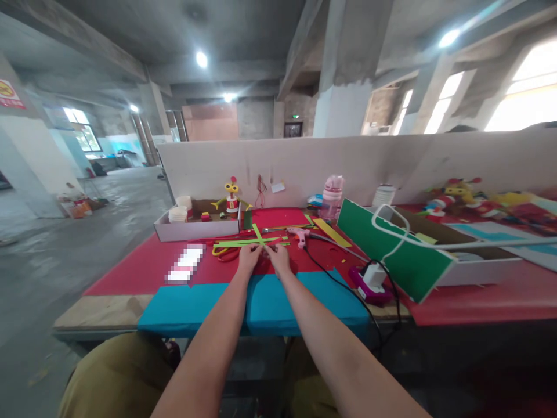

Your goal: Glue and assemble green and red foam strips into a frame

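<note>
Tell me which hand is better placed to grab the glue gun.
Likely the right hand: the glue gun lies just past it, while the left hand is farther away. Both are at a green strip, though.

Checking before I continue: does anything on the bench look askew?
The green board at right leans aslant against a white box, and a black cord from the glue gun dangles past the table edge, where it might snag.

Dim ceiling [235, 29], lamps [201, 59] flaring. Right-side windows [526, 90] blown out white; floor [124, 194] at left shows glare. Under table [130, 270], near right, almost black. Wide-angle stretch at edges; toys [456, 194] at right soft. Pixelated patch [186, 264] table left.
</note>
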The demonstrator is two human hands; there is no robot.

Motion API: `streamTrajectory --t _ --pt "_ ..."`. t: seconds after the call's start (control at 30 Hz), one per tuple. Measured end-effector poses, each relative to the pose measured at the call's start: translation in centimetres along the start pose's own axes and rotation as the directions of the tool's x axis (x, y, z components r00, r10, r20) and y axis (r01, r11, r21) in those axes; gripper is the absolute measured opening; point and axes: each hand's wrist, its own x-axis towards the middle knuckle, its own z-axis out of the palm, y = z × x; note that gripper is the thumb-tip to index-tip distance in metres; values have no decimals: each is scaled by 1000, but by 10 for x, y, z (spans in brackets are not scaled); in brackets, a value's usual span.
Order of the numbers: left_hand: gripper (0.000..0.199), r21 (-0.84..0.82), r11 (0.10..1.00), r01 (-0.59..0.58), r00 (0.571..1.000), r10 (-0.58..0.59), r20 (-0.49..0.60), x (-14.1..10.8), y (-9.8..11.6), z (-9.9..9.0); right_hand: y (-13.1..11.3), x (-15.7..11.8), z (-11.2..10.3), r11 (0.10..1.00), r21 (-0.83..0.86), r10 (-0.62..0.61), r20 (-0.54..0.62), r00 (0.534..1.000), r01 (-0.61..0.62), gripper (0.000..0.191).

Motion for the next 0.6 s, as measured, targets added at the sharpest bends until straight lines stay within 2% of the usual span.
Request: streamTrajectory --t 0.23,0.6 --pt "18 -94 993 74 997 -73 15 -2 0 -2 -2 -2 0 996 84 35 5 999 -35 29" --pt "19 -169 983 65 996 -52 78 -3 0 -2 3 1 -2 988 141 63 30 998 -67 29"
